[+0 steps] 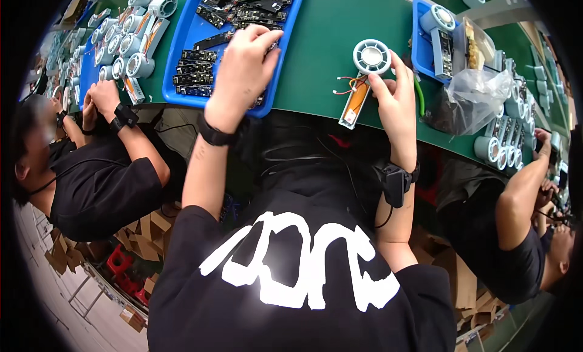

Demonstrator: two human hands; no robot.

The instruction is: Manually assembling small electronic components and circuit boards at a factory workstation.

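Note:
My right hand (398, 103) holds a light blue handheld fan housing (371, 57) between thumb and fingers. Its round grille faces up, and its open handle points toward me over the green table's near edge. An orange battery (357, 99) lies in the handle; thin red, yellow and black wires with small white plugs (337, 85) stick out to its left. Over a blue tray (175, 36), my left hand (246, 70) has its fingers bent together among small black circuit boards (195, 70). What its fingertips grip is partly hidden.
At the right, a smaller blue tray (420, 42) holds another fan housing, with a clear plastic bag (470, 103) beside it. More fan housings (129, 45) stand at the left. Co-workers sit close on both sides. A green strap-like piece (419, 96) lies near my right hand.

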